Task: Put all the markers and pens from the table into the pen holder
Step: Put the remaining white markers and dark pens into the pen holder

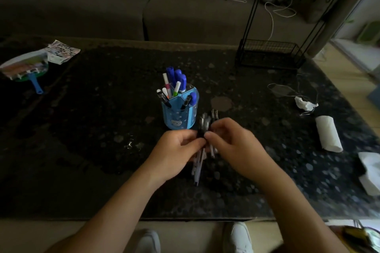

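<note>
A blue translucent pen holder [179,118] stands upright at the middle of the dark table [82,129], with several blue-capped markers [178,78] and white-capped pens sticking out of it. Just in front of it and slightly right, my left hand [176,154] and my right hand [234,144] meet around a bundle of several dark and clear pens [202,127]. Both hands pinch the bundle at its middle. The pen ends stick out toward the holder and back toward me; the middle is hidden by my fingers.
A black wire rack [269,53] stands at the back right corner. A white paper roll [329,133], crumpled tissues [304,104] and a thin cord lie at the right. A hand fan with a blue handle [26,70] and a packet lie at the far left. A sofa lies beyond the table.
</note>
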